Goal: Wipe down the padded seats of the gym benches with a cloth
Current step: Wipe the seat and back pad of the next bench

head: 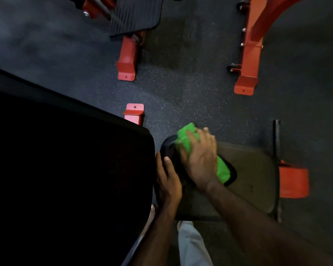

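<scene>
A small black padded seat sits low in the middle of the view. My right hand presses a bright green cloth flat onto its top, fingers spread over the cloth. The cloth's other end sticks out under my wrist at the pad's right edge. My left hand grips the seat's near left edge, thumb on top. A large black padded bench back fills the left side, right beside my left hand.
A dull brown plate lies under and right of the seat. Red steel frame feet stand on the dark speckled rubber floor, others at far right and behind the seat. A ribbed black footplate is at top.
</scene>
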The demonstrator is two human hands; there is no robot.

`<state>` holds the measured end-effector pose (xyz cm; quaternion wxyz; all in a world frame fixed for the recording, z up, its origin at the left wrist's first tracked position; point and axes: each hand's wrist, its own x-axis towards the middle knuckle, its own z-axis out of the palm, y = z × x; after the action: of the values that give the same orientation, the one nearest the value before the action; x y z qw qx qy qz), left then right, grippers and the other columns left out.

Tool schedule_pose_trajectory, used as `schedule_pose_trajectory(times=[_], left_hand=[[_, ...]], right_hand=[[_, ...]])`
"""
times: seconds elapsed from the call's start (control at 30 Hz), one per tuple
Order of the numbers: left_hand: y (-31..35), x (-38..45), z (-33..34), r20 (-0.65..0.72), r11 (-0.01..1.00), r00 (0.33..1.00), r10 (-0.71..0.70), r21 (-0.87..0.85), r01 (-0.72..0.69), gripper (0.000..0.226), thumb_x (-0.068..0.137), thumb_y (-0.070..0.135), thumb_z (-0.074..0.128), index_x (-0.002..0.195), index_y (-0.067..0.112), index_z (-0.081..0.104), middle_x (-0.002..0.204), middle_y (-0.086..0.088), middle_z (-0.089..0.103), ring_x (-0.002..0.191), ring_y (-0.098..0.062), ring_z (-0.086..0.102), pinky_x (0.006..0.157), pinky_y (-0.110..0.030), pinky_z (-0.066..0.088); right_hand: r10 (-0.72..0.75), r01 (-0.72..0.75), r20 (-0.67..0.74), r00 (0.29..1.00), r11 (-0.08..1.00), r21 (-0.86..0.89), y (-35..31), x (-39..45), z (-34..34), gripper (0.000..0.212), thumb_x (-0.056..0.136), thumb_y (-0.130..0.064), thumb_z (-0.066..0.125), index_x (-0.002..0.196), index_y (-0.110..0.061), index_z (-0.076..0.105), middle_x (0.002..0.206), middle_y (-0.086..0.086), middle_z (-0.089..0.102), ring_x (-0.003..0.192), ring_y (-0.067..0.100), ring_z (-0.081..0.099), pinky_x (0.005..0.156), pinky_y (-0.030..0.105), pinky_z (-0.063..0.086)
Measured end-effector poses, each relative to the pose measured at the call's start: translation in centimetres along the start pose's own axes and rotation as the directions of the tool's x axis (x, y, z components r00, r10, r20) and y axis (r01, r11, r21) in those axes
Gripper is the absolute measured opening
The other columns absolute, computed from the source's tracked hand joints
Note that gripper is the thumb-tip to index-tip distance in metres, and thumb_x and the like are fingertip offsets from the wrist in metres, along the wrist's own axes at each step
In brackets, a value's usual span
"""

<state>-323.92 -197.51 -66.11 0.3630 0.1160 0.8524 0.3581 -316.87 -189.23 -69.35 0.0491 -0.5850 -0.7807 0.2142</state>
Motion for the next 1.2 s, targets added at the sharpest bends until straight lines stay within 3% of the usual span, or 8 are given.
schedule_pose_trajectory(times=[0.13, 0.3, 0.43, 0.6, 0.77, 0.93, 1.1, 1.2], left_hand=[[0.2, 0.4, 0.0, -0.001, 0.997, 0.999, -0.044, -0.067, 0.044, 0.050, 0.110, 0.038, 0.036, 0.156, 0.020, 0.040, 0.162, -0.003, 0.039, 0.147, -0.017, 0.037, 0.113, -0.021, 0.026], [0.5, 0.1, -0.2, 0.004, 0.996, 0.999, -0.033, -0.080, 0.034, 0.048, 0.110, 0.036, 0.036, 0.155, 0.021, 0.041, 0.161, 0.001, 0.040, 0.144, -0.011, 0.038, 0.107, -0.016, 0.025], [0.4, 0.5, -0.1, 0.001, 0.995, 0.998, -0.058, -0.080, 0.058, 0.048, 0.110, 0.034, 0.038, 0.154, 0.016, 0.043, 0.159, -0.007, 0.044, 0.143, -0.019, 0.043, 0.112, -0.023, 0.030], [0.5, 0.3, -0.2, 0.004, 0.999, 1.000, -0.001, -0.046, 0.001, 0.046, 0.110, 0.031, 0.039, 0.154, 0.018, 0.042, 0.161, -0.002, 0.040, 0.147, -0.014, 0.037, 0.109, -0.014, 0.022], [0.8, 0.5, -0.2, 0.015, 0.999, 1.000, 0.002, -0.040, -0.002, 0.046, 0.110, 0.027, 0.040, 0.154, 0.015, 0.042, 0.160, -0.006, 0.042, 0.145, -0.019, 0.041, 0.104, -0.013, 0.025], [0.3, 0.3, -0.1, 0.042, 0.999, 0.998, 0.044, 0.015, -0.044, 0.047, 0.110, 0.026, 0.043, 0.155, 0.012, 0.042, 0.162, -0.005, 0.038, 0.149, -0.016, 0.032, 0.097, 0.008, 0.015], [0.3, 0.7, 0.1, 0.033, 0.995, 0.998, 0.061, 0.071, -0.063, 0.047, 0.109, 0.026, 0.046, 0.154, 0.011, 0.043, 0.161, -0.009, 0.040, 0.149, -0.020, 0.033, 0.109, -0.010, 0.015], [0.0, 0.5, -0.1, 0.064, 0.993, 0.996, 0.065, 0.093, -0.071, 0.052, 0.108, 0.032, 0.045, 0.158, 0.017, 0.038, 0.164, -0.005, 0.034, 0.152, -0.017, 0.027, 0.110, -0.012, 0.013]], right_hand=[[-0.578, 0.590, 0.185, 0.794, 0.807, -0.013, 2.2, 0.8, -1.1, 0.067, 0.094, -0.059, 0.048, 0.151, -0.025, 0.050, 0.157, 0.005, 0.046, 0.151, 0.029, 0.033, 0.127, 0.049, 0.020], [0.060, -0.060, -0.011, 0.998, 0.997, 0.042, -0.6, 1.2, -0.3, 0.055, 0.100, -0.055, 0.045, 0.140, -0.020, 0.059, 0.144, 0.012, 0.058, 0.144, 0.034, 0.042, 0.124, 0.051, 0.024], [-0.634, 0.640, 0.153, 0.758, 0.768, 0.009, 1.4, 0.2, -0.3, 0.060, 0.093, -0.049, 0.052, 0.146, -0.023, 0.056, 0.155, 0.007, 0.049, 0.151, 0.032, 0.035, 0.125, 0.051, 0.024], [0.150, -0.143, -0.083, 0.985, 0.985, 0.092, 0.5, 0.7, -0.3, 0.057, 0.100, -0.056, 0.047, 0.141, -0.018, 0.058, 0.146, 0.011, 0.057, 0.148, 0.032, 0.038, 0.124, 0.051, 0.024], [-0.639, 0.648, 0.147, 0.755, 0.762, -0.015, 3.3, -2.4, -1.0, 0.065, 0.088, -0.041, 0.059, 0.149, -0.021, 0.052, 0.162, 0.006, 0.041, 0.155, 0.029, 0.028, 0.127, 0.047, 0.020], [0.212, -0.192, -0.179, 0.961, 0.974, 0.119, 4.3, -2.8, -1.2, 0.058, 0.097, -0.044, 0.056, 0.146, -0.014, 0.056, 0.156, 0.012, 0.048, 0.152, 0.034, 0.030, 0.124, 0.052, 0.026], [-0.511, 0.531, 0.161, 0.844, 0.837, -0.131, 5.2, -4.8, -1.6, 0.069, 0.093, -0.044, 0.055, 0.157, -0.024, 0.040, 0.166, 0.004, 0.033, 0.157, 0.029, 0.019, 0.127, 0.050, 0.020], [0.006, -0.010, -0.099, 0.995, 0.999, -0.043, 7.7, -3.4, -2.3, 0.064, 0.094, -0.043, 0.061, 0.152, -0.018, 0.048, 0.160, 0.008, 0.043, 0.153, 0.033, 0.030, 0.124, 0.052, 0.024]])
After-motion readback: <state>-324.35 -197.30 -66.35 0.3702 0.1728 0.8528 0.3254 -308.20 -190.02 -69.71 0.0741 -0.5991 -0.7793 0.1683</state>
